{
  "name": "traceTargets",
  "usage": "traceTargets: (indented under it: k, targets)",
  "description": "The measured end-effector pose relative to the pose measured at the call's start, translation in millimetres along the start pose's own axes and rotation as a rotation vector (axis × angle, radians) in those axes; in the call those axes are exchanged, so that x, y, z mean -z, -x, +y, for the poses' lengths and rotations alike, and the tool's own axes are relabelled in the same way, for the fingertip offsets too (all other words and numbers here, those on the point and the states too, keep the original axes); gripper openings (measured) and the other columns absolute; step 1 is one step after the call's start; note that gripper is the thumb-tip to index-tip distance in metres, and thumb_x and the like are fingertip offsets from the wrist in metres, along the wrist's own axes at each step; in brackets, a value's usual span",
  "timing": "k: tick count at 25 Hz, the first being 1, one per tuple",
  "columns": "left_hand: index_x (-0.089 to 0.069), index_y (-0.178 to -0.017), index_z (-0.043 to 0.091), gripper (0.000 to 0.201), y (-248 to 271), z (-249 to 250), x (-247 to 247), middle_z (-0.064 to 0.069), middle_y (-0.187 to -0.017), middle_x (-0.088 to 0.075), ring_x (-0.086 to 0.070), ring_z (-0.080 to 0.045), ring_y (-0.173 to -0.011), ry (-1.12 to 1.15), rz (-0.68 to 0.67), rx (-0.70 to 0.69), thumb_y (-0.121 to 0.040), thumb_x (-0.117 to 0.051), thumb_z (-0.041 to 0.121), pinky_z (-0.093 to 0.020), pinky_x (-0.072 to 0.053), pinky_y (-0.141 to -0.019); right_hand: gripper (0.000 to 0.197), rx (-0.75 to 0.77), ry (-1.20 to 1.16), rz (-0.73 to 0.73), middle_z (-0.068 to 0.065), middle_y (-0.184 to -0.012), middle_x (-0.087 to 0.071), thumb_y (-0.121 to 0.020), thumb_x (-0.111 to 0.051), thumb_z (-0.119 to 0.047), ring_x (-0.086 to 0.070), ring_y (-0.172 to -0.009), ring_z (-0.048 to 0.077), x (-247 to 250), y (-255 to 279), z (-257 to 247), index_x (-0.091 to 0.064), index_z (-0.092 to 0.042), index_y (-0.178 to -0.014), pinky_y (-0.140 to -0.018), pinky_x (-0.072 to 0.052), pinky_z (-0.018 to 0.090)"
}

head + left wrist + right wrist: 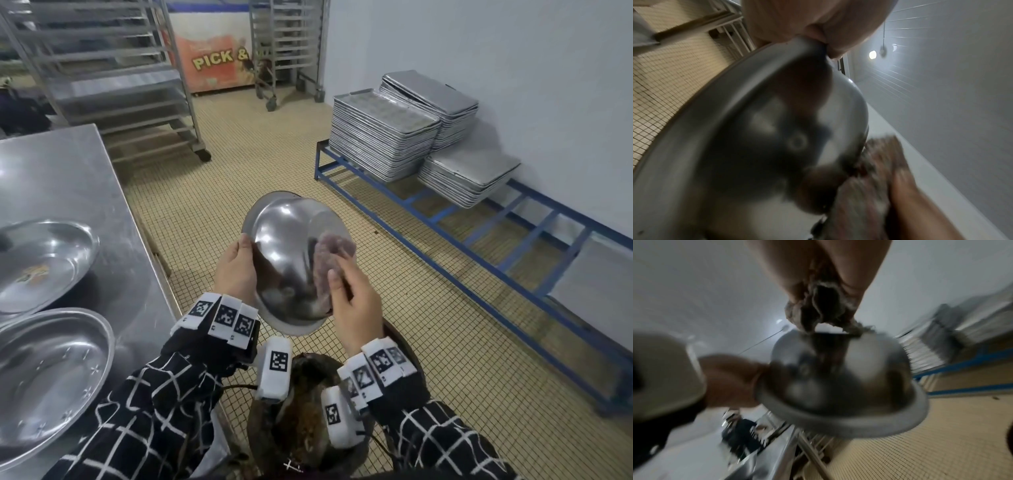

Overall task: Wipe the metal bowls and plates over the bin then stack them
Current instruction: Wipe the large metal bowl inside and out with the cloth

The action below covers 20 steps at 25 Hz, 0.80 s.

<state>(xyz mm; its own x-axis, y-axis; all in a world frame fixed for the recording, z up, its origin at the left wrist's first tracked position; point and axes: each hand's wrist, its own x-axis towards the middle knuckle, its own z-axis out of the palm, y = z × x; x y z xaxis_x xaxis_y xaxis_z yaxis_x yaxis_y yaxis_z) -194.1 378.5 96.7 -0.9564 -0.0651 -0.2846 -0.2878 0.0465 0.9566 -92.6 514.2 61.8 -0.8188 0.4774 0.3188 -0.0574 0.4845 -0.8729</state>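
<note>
Head view showed the left hand [235,270] gripping the upturned bowl [287,253] by its rim above the bin [308,411], the right hand [356,301] clutching a cloth [329,260] against it.

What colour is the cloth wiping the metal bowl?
The cloth is a dull pinkish purple, clearest in the head view.

Black white-grid sleeves [144,411]; white coded-tag wristbands [222,317], both wrists.
</note>
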Motion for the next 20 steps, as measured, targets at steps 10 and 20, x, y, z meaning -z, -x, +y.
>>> traceTargets:
  k: [10, 20]
  targets:
    - [-0.063, -0.083, 0.023, 0.033, 8, 15, 0, -0.002, -0.094, -0.066, -0.061, -0.020, -0.092, 0.038, -0.020, -0.078, -0.099, -0.042, 0.043, -0.033, -0.048, -0.086, 0.060, -0.101, 0.215, -0.210, -0.008, -0.160, -0.004, -0.100, -0.030, -0.043, -0.009, -0.146, 0.018, 12, -68, 7, -0.005, -0.028, -0.152, -0.116, -0.024, 0.047]
    - [-0.061, -0.082, 0.024, 0.032, 5, 14, -1, 0.002, -0.087, -0.063, -0.058, -0.017, -0.087, 0.022, 0.021, -0.091, -0.100, -0.041, 0.042, -0.036, -0.046, -0.087, 0.070, 0.147, 0.242, -0.297, -0.010, -0.159, 0.009, -0.092, -0.016, -0.064, 0.009, -0.146, 0.012, -4, 1, 14, 0.001, -0.030, -0.152, -0.119, -0.008, 0.042]
